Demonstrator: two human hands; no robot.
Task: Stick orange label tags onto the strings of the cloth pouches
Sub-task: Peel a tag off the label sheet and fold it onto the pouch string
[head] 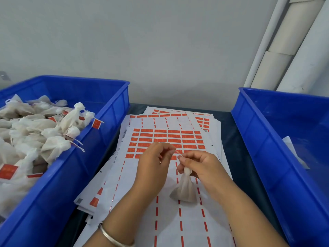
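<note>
White cloth pouch [184,190] at lower centre of frame, hanging from right hand [199,166] above the label sheets [165,139]; neck bunched inside curled fingers [185,160], body hanging free below. Thin string [178,153] stretched taut between the two hands at centre frame. Left hand [154,163] just left of right hand, thumb and forefinger pinched together on the string's far end; remaining fingers loosely curled. Silver bangle [114,237] on left wrist, bottom edge of frame. Sheets stacked and fanned on dark desk [231,139], centre; upper part of top sheet filled with rows of orange label tags [160,135], lower part stripped to white backing with orange dashes. Blue bin [99,139] at left of frame, heaped with white pouches [53,145], several carrying orange tags on strings. Second blue bin [267,148] at right, one pale item near its right edge, too cropped to identify. Grey wall [142,41] across upper frame; white pipes [293,41] at upper right.
</note>
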